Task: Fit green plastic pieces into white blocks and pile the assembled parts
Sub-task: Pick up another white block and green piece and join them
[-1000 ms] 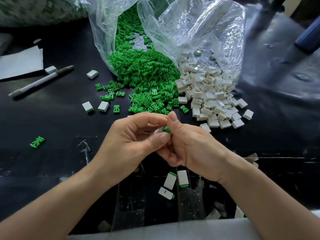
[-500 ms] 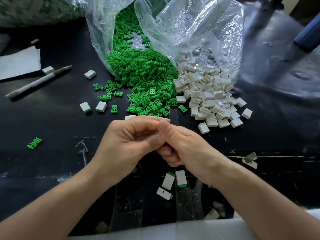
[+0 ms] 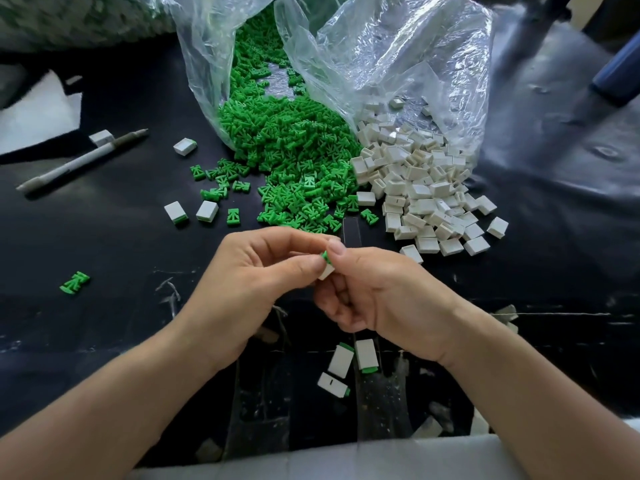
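Observation:
My left hand [image 3: 249, 292] and my right hand [image 3: 381, 296] meet at the middle of the black table. Between their fingertips is a small white block [image 3: 326, 271] with a green piece [image 3: 325, 256] sticking out of its top. Both hands pinch it; my right thumb lies on the green piece. Behind the hands a heap of green pieces [image 3: 294, 161] spills from a clear bag, with a heap of white blocks [image 3: 422, 188] to its right. Three assembled parts [image 3: 349, 365] lie near me, below the hands.
A clear plastic bag [image 3: 398, 57] covers the back of both heaps. A pen [image 3: 83, 161] and white paper [image 3: 38, 119] lie at the left. Loose blocks [image 3: 192, 213] and a stray green piece [image 3: 74, 282] sit left of the hands. The pale table edge [image 3: 311, 459] runs along the bottom.
The fingertips have parted a little, so the white block with the green piece in its top now shows between them. The hands have stayed in the same place.

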`<state>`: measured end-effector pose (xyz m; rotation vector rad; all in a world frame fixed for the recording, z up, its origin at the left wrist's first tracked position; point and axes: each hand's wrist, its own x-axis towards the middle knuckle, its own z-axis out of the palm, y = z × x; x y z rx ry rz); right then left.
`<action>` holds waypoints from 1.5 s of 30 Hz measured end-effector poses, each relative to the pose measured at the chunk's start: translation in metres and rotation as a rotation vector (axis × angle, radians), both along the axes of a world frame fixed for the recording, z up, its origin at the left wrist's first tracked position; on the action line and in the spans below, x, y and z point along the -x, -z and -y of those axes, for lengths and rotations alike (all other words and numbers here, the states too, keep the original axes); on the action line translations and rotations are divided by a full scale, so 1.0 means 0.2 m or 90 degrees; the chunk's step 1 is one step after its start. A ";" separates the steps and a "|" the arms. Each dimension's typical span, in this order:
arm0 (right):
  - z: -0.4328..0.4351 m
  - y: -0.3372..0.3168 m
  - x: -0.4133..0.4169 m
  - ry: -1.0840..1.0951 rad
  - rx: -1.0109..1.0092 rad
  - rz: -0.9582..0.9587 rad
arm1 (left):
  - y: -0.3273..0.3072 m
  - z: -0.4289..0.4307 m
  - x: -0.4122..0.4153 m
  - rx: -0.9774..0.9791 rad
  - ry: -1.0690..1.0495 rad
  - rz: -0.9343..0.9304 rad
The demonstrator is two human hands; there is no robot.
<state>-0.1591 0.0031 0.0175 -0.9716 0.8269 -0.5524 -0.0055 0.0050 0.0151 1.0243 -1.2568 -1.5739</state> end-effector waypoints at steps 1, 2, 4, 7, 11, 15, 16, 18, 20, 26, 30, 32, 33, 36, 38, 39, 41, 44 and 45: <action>0.00 0.00 0.00 -0.002 0.006 -0.003 | 0.00 0.00 0.00 -0.008 -0.005 0.008; 0.00 0.00 0.00 -0.004 0.013 -0.004 | 0.00 0.00 -0.01 -0.016 -0.010 0.010; 0.00 0.00 0.00 -0.006 0.022 -0.013 | 0.00 0.00 -0.01 -0.030 -0.013 0.004; 0.00 0.00 0.00 -0.010 0.034 -0.038 | 0.00 0.00 -0.01 -0.032 -0.020 0.016; -0.01 0.00 0.00 0.001 0.086 -0.078 | -0.01 0.00 0.00 -0.027 -0.025 0.039; -0.03 0.00 -0.02 0.026 0.118 -0.115 | 0.00 0.00 0.00 -0.016 -0.028 0.038; -0.03 0.00 -0.02 0.034 0.128 -0.123 | 0.00 0.00 0.00 -0.017 -0.029 0.035; -0.03 0.01 -0.03 0.045 0.156 -0.136 | 0.00 0.00 0.00 -0.018 -0.030 0.027; -0.03 0.02 -0.03 0.051 0.190 -0.152 | -0.01 0.00 0.00 -0.017 -0.028 0.016; -0.03 0.03 -0.02 0.042 0.269 -0.197 | -0.01 -0.01 0.01 -0.022 -0.028 -0.008; -0.04 0.02 -0.02 0.027 0.301 -0.208 | -0.02 -0.01 0.00 -0.014 -0.019 -0.021; -0.04 0.02 -0.02 0.028 0.308 -0.207 | -0.02 -0.01 0.00 -0.013 -0.015 -0.022; -0.04 0.02 -0.02 0.029 0.309 -0.204 | -0.02 -0.01 0.00 -0.014 -0.014 -0.023; -0.04 0.03 -0.02 0.031 0.312 -0.198 | -0.02 -0.01 0.00 -0.010 -0.005 -0.027; -0.04 0.03 -0.02 0.029 0.317 -0.197 | -0.02 -0.01 0.00 -0.007 0.000 -0.029; -0.04 0.03 -0.02 0.030 0.321 -0.198 | -0.01 -0.01 -0.01 -0.005 0.002 -0.030; -0.04 0.03 -0.02 0.034 0.325 -0.200 | -0.01 -0.01 -0.01 -0.003 0.008 -0.034; -0.04 0.02 -0.02 0.034 0.326 -0.206 | -0.01 -0.01 -0.01 -0.008 0.010 -0.046; -0.04 0.02 -0.02 0.032 0.325 -0.207 | -0.01 -0.01 -0.01 -0.010 0.010 -0.048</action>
